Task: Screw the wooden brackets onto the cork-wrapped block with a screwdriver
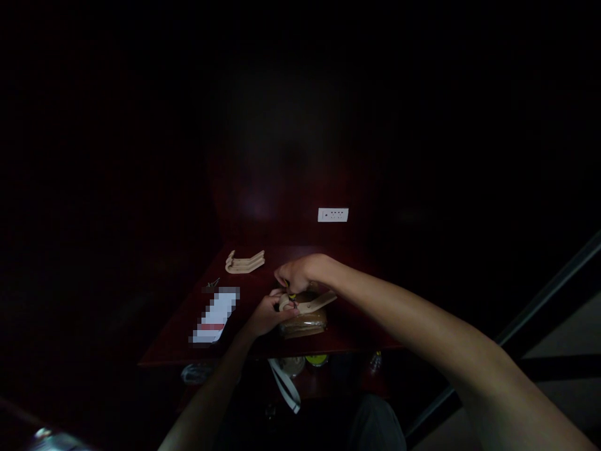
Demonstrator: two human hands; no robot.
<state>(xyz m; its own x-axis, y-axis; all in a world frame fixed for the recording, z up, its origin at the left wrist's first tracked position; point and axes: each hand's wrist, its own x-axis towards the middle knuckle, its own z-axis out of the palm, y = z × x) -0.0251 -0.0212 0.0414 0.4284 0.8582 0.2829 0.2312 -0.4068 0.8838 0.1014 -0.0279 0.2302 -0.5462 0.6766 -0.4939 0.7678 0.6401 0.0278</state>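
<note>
My left hand is shut around the curled end of a beige leather strip, low over the dark red table. My right hand is above it, pinching a small yellow-handled tool, possibly scissors; the fingers hide most of it. Under the strip lies a brown wrapped package. Further left, a bundle of similar beige strips rests on the table, out of reach of my fingers.
A small metal item and a white paper with a red band lie at the table's left. A white wall socket panel is behind the table. A white strap and a bottle show below the front edge.
</note>
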